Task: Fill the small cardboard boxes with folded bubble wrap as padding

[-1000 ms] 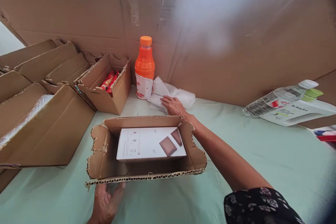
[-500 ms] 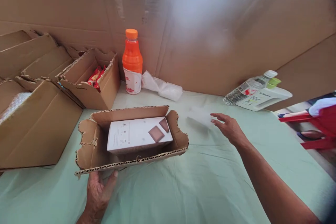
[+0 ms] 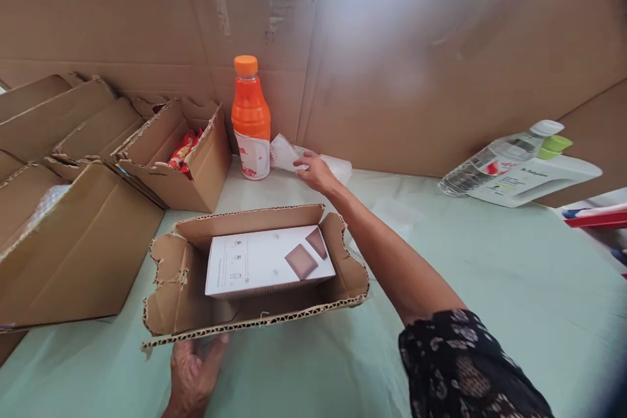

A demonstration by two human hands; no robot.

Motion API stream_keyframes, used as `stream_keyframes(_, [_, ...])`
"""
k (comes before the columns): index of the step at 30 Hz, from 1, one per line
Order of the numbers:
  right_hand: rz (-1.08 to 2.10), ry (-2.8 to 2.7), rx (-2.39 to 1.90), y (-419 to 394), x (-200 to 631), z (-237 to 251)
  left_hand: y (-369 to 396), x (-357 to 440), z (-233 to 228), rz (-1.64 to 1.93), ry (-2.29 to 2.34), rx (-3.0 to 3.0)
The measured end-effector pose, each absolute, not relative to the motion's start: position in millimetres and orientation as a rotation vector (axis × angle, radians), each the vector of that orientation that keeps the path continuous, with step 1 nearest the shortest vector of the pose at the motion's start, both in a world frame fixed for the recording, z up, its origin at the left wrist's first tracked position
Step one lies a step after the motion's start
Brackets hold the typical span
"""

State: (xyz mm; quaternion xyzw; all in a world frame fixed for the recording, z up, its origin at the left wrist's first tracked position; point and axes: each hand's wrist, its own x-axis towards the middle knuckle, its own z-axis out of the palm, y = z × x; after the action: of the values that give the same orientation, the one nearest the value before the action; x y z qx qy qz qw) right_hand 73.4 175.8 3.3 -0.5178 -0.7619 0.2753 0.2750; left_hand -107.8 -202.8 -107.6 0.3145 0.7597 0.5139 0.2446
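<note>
In front of me lies an open cardboard box [image 3: 249, 217] with torn, wavy edges. Inside it rests a white carton [image 3: 264, 261] printed with brown squares. My left hand [image 3: 193, 372] holds the box at its near wall, thumb apart, fingertips hidden under the rim. My right hand [image 3: 316, 171] reaches over to the back, fingers apart above a crumpled, translucent packing wrap [image 3: 337, 167]; whether they touch it I cannot tell. Another thin translucent sheet [image 3: 394, 215] lies on the cloth, partly behind my right forearm.
An orange bottle [image 3: 251, 121] stands at the back, left of the wrap. Several cardboard boxes [image 3: 88, 241] fill the left side, one holding red packets [image 3: 185, 149]. At right, a clear bottle [image 3: 494, 160] leans over a white jug [image 3: 533, 179]. A cardboard wall [image 3: 392, 98] closes the back.
My right hand has moved left and away from me, from the thin sheet to the wrap beside the orange bottle. The blurred sheet now lies still. My left hand stays at the box.
</note>
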Motion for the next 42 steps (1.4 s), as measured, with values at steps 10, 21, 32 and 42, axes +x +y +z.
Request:
stream_keyframes(10, [0.277, -1.925, -1.255, 116.7, 203.4, 19.1, -202.3, -123.9, -117.1, 1.402, 1.879, 0.844])
stream_keyframes(21, [1.118, -2.046, -1.176, -63.6, 196.7, -26.8, -199.4, -121.6, -86.4, 1.482, 1.965, 0.796])
stream_keyframes(32, [1.088, -1.788, -1.230, -22.7, 185.0, -36.8, -92.8, -86.4, -50.3, 1.373, 1.618, 1.186])
stream_keyframes(42, [-0.169, -1.997, -1.648, 65.0, 280.9, -25.7, -101.6, -86.7, -75.2, 1.294, 1.586, 1.099])
